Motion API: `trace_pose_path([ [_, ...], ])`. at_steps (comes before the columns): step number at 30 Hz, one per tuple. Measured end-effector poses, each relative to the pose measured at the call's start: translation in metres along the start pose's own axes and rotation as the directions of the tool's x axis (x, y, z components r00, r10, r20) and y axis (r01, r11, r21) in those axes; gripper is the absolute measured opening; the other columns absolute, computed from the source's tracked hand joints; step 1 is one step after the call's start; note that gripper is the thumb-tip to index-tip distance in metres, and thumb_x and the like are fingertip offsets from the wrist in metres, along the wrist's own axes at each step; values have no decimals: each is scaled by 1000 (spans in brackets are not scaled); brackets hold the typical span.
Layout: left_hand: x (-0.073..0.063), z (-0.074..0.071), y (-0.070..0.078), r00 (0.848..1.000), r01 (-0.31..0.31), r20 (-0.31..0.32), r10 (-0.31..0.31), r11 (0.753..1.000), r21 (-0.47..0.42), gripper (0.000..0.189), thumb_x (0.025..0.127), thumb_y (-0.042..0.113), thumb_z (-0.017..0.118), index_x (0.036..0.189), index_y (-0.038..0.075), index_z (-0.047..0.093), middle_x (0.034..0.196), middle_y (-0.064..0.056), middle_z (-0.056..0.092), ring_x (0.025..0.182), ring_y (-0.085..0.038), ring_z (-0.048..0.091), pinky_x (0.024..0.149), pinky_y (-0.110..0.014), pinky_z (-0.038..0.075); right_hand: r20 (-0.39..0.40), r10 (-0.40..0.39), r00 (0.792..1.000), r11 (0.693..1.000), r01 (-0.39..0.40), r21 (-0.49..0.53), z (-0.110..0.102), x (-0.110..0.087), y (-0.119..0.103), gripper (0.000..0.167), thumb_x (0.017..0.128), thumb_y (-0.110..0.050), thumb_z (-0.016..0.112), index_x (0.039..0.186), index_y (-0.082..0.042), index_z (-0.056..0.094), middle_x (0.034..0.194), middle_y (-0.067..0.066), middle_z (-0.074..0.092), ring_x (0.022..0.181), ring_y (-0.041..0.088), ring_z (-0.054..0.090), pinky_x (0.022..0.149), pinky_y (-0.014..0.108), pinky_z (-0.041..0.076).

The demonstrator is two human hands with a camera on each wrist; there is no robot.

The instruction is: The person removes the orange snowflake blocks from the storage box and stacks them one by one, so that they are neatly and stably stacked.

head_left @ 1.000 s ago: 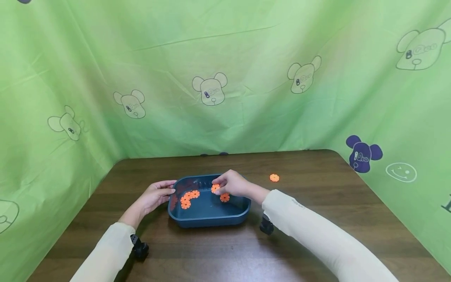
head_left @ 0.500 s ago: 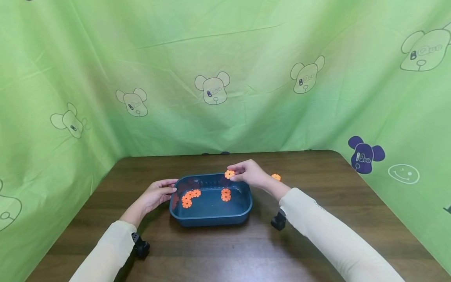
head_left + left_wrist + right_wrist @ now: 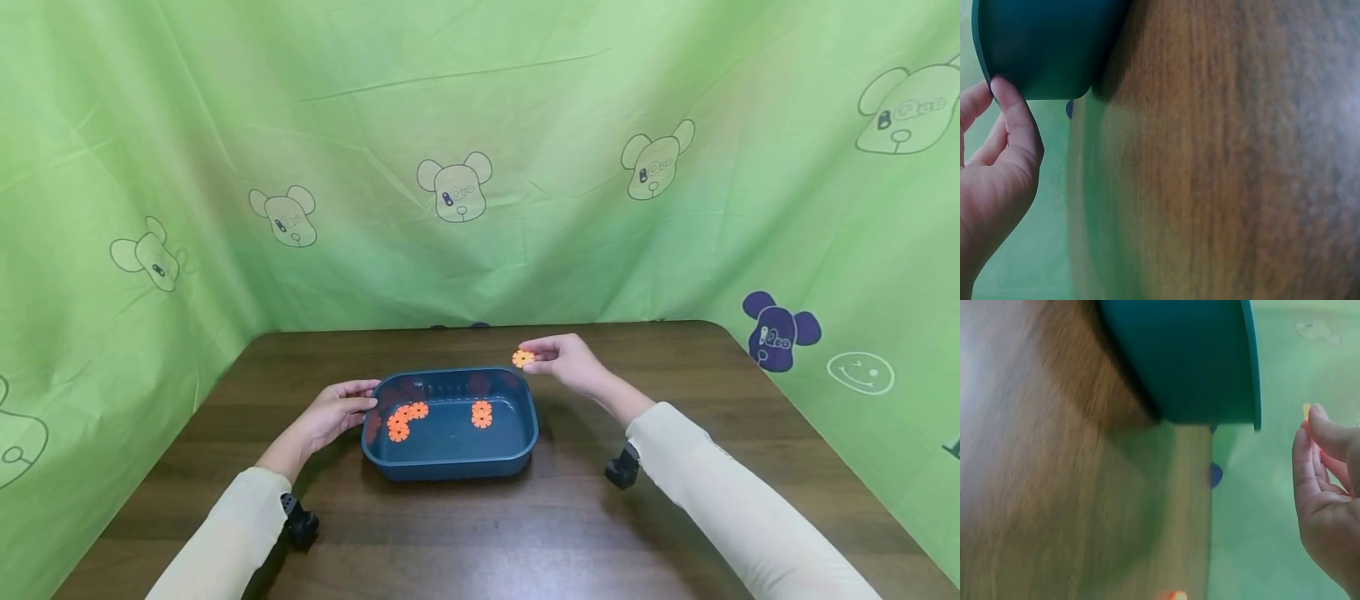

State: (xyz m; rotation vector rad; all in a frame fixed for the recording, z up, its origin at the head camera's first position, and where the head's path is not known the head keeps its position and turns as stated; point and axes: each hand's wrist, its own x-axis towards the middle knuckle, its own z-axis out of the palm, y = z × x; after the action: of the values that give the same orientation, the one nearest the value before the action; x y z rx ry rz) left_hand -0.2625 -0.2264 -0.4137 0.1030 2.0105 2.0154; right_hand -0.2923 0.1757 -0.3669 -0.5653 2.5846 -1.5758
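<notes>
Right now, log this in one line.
left hand: grips blue tray; right hand: pinches orange flower disc; inside tray: other orange discs

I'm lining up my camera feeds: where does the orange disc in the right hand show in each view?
Head: the orange disc is right of centre, pinched by the right hand.
Left wrist: not in it.
Right wrist: upper right, edge-on and partly hidden.
Shared landmark: the blue tray, lower middle in head, top left in left wrist, top middle in right wrist.
</notes>
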Motion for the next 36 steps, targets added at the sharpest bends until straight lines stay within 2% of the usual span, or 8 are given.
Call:
trace_pose_path([
  [8, 2, 1, -3, 1000, 3, -8, -3, 1000, 9, 51, 94, 2, 61, 141, -7, 43, 110, -6, 57, 97, -16, 60, 84, -31, 52, -74, 23, 997, 1000, -21, 18, -17, -6, 26, 38, 85, -3, 74, 119, 10, 63, 103, 19, 69, 91, 16, 65, 72, 19, 50],
  [14, -1, 0, -2, 1000, -14, 13, 14, 1000, 15, 52, 95, 3, 60, 141, -9, 41, 111, -7, 57, 99, -17, 60, 85, -31, 52, -117, 55, 992, 998, -52, 29, -33, -10, 45, 39, 84, -4, 75, 119, 9, 63, 96, 12, 69, 84, 11, 61, 68, 23, 51],
  [18, -2, 0, -1, 1000, -11, 10, 11, 1000, 6, 51, 95, 2, 60, 141, -9, 42, 110, -6, 58, 98, -17, 60, 84, -30, 52, -126, 70, 990, 996, -62, 65, -43, -12, 57, 42, 84, -4, 75, 120, 11, 61, 93, 9, 66, 81, 11, 59, 71, 28, 54],
  [22, -2, 0, 0, 1000, -11, 9, 11, 1000, -3, 51, 95, 2, 60, 141, -8, 42, 108, -5, 58, 98, -16, 61, 84, -30, 52, -140, 74, 987, 995, -64, 77, -52, -14, 67, 44, 84, -5, 76, 122, 12, 60, 92, 8, 65, 80, 10, 58, 70, 26, 54],
  [27, -3, 0, 1, 1000, -16, 20, 16, 1000, -6, 52, 95, 3, 61, 141, -8, 41, 109, -6, 58, 98, -16, 61, 85, -31, 52, -141, 88, 986, 995, -81, 56, -61, -15, 82, 44, 86, -6, 74, 123, 12, 59, 96, 8, 65, 82, 9, 58, 72, 23, 52],
  [36, -1, 0, 0, 1000, -3, 2, 3, 1000, -7, 51, 94, 3, 61, 140, -7, 44, 109, -5, 59, 98, -16, 62, 85, -32, 52, -106, 150, 983, 989, -149, 13, -71, -17, 101, 44, 88, -11, 73, 124, 9, 59, 102, 9, 65, 88, 10, 56, 75, 24, 50],
])
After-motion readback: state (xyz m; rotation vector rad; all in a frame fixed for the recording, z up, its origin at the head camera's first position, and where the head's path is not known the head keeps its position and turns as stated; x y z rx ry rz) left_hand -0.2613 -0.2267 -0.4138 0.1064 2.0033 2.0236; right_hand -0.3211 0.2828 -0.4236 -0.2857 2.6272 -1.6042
